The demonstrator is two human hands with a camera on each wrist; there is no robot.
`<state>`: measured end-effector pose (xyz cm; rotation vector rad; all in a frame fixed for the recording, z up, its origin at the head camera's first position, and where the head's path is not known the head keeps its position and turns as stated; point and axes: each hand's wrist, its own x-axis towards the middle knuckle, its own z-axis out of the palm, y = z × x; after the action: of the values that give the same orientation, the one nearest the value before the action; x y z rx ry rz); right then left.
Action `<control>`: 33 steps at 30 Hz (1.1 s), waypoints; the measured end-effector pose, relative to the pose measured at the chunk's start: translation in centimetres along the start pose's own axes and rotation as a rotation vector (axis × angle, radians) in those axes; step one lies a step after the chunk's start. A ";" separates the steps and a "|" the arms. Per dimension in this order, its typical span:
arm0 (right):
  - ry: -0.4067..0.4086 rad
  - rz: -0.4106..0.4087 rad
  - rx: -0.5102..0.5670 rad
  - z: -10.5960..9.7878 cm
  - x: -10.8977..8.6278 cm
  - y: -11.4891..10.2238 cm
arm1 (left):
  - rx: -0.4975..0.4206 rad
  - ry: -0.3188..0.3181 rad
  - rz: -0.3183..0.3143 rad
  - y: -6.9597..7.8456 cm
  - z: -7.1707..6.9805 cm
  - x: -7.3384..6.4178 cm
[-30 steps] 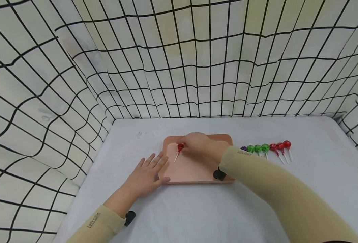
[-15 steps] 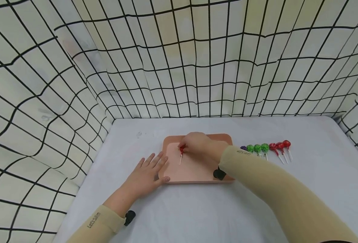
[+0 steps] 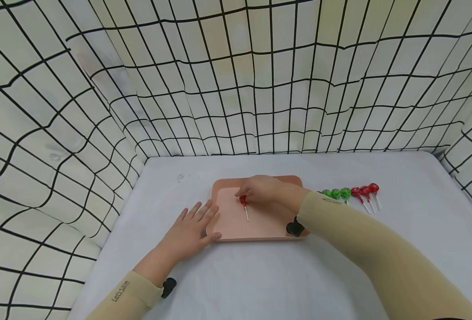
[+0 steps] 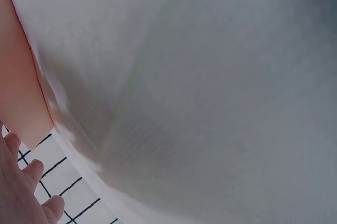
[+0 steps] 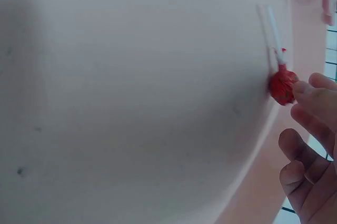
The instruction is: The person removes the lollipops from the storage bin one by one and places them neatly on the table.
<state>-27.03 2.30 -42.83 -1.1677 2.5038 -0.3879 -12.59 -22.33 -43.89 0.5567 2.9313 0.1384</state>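
A red-wrapped lollipop (image 3: 243,200) with a white stick is in the pink tray (image 3: 230,233), its stick toward the front edge. My right hand (image 3: 260,189) pinches its candy head between thumb and finger, as the right wrist view shows on the red lollipop (image 5: 283,86); the other fingers are loosely bent. My left hand (image 3: 192,229) lies with fingers spread at the tray's left side, the thumb over its front left corner. In the left wrist view, only some fingertips (image 4: 34,171) of the left hand show at the lower left.
To the right of the tray, a row of lollipops lies on the white-covered table (image 3: 256,275): green lollipops (image 3: 336,194) and red lollipops (image 3: 365,191), partly hidden behind my right sleeve (image 3: 352,231). A black grid net (image 3: 256,89) hangs before the walls.
The red lollipop has shifted slightly right in the tray, and its stick has swung from pointing front-left to nearly straight forward toward me. My left hand stays in place.
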 end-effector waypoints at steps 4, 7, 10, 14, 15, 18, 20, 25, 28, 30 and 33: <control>0.016 -0.010 0.039 -0.5 -0.2 0.2 | 0.007 -0.006 -0.001 -0.1 0.0 0.0; 0.024 -0.016 0.046 -0.6 -0.2 0.3 | 0.006 -0.007 -0.002 -0.1 0.1 0.0; 0.019 0.008 0.056 -0.5 -0.1 0.3 | 0.010 -0.007 -0.004 -0.1 0.1 0.0; 0.012 0.065 0.077 -0.2 0.0 -0.1 | 0.010 -0.003 -0.001 -0.1 0.0 0.0; 0.011 0.079 0.084 -0.2 0.0 -0.2 | 0.010 -0.002 -0.001 -0.1 0.0 0.0; 0.010 0.126 0.096 0.0 0.1 -0.5 | 0.008 -0.002 0.003 0.0 0.1 0.0; 0.009 0.147 0.098 0.1 0.1 -0.6 | 0.011 -0.003 0.005 0.0 0.1 0.1; 0.014 0.170 0.081 0.3 0.3 -0.7 | 0.017 0.002 0.009 0.1 0.1 0.2; 0.009 0.174 0.073 0.4 0.3 -0.8 | 0.022 0.004 0.011 0.1 0.1 0.2; 0.003 0.165 0.060 0.4 0.3 -0.9 | 0.025 0.000 0.009 0.0 0.2 0.2; -0.015 0.160 0.057 0.3 0.2 -1.1 | 0.018 -0.002 0.005 0.0 0.1 0.1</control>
<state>-26.33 1.43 -42.70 -0.9379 2.5335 -0.4038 -12.70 -22.30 -44.04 0.5660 2.9325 0.1115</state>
